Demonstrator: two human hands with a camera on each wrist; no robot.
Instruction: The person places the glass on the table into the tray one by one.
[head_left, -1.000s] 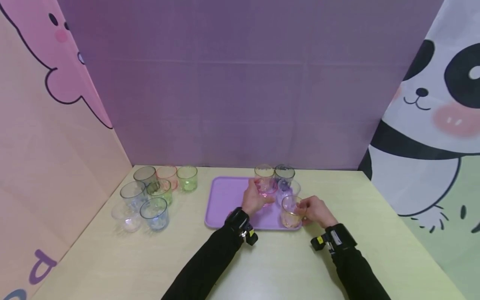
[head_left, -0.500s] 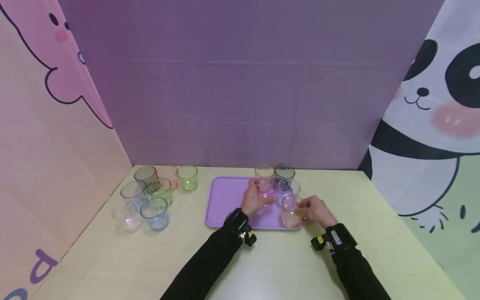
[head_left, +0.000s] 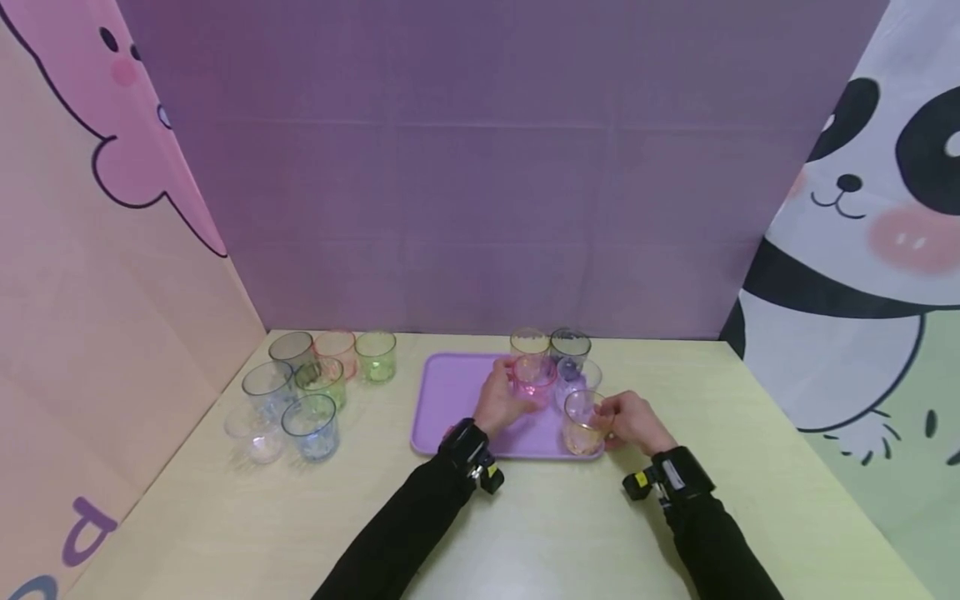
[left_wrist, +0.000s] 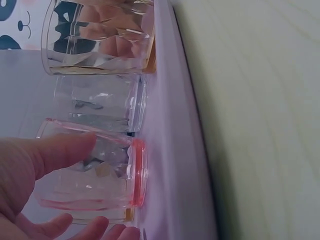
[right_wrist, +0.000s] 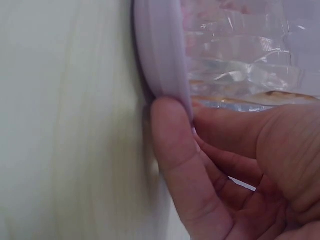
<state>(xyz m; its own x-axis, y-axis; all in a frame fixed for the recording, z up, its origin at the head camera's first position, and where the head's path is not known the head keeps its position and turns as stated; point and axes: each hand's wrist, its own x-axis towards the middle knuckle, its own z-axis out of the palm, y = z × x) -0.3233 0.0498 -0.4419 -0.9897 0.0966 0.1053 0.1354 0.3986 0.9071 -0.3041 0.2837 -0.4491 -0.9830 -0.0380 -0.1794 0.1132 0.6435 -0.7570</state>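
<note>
A purple tray (head_left: 450, 417) lies flat on the table with several tumblers on its right part. My left hand (head_left: 498, 404) is beside the pink glass (head_left: 536, 388); in the left wrist view its thumb lies along the glass and the fingers are spread, slightly away from it. At the tray's right front corner, my right hand (head_left: 636, 421) pinches the tray rim (right_wrist: 167, 60), close against the pale amber glass (head_left: 581, 433). Behind stand a clear glass (head_left: 588, 383), a yellowish glass (head_left: 528, 340) and a dark grey glass (head_left: 570, 347).
On the table's left side stands a group of tumblers, among them a green glass (head_left: 377, 360), a blue glass (head_left: 311, 433), a grey glass (head_left: 291, 346) and a clear glass (head_left: 258, 442). A purple wall (head_left: 480, 208) closes the back, with printed panels at both sides.
My left hand has loosened from the pink glass and drawn back slightly to the left. The right hand and the tray have stayed in place.
</note>
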